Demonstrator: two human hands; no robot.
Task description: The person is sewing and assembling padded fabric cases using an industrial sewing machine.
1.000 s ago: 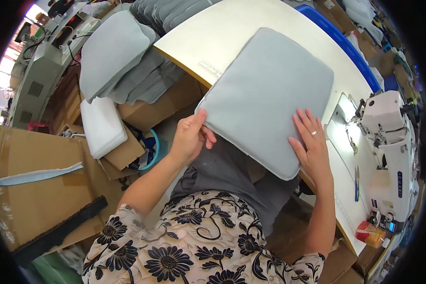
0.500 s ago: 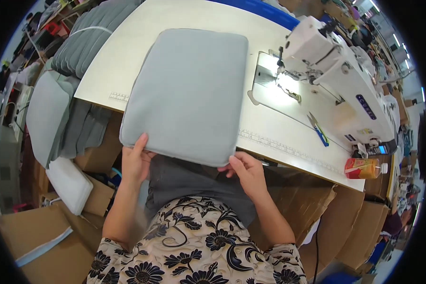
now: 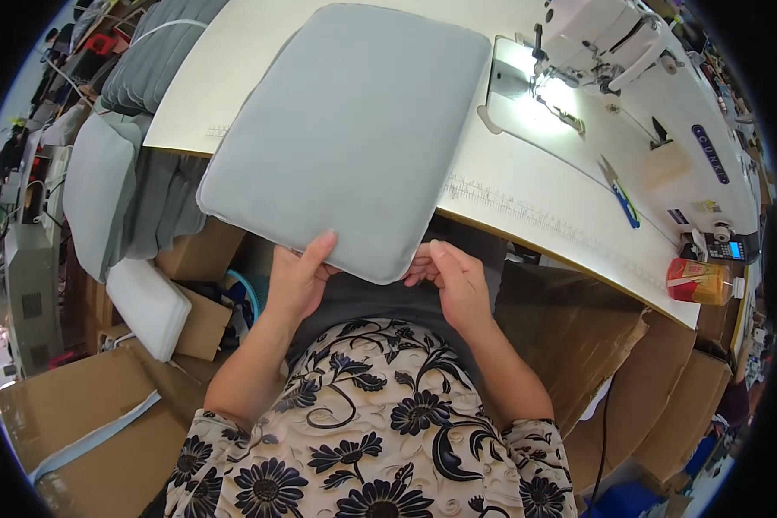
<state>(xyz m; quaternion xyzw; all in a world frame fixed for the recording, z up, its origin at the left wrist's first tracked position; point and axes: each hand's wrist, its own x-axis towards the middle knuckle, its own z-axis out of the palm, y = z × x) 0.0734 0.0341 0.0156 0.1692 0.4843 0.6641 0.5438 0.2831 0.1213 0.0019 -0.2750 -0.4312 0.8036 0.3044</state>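
A flat grey cushion (image 3: pixel 345 129) with rounded corners and a seamed edge lies tilted, its far part over the white table and its near corner beyond the table's front edge. My left hand (image 3: pixel 300 278) grips the near edge, thumb on top and fingers underneath. At the right side of the near corner, my right hand (image 3: pixel 454 281) is closed, its fingertips pinched at the seam. The curled fingers partly hide what lies between them. To the right stands a white sewing machine (image 3: pixel 665 104), its lamp lighting the needle area and metal plate (image 3: pixel 511 82).
Blue-handled snips (image 3: pixel 622 197) lie on the white table (image 3: pixel 527 186), near a bottle of red-orange drink (image 3: pixel 698 281) at the right edge. Grey panels (image 3: pixel 99 198) are piled at left. Cardboard boxes (image 3: pixel 82 406) stand below on both sides.
The cushion has turned clockwise, its near corner swinging left. My left hand has slid along the near edge toward that corner; my right hand now sits on the corner's right side. The view has shifted.
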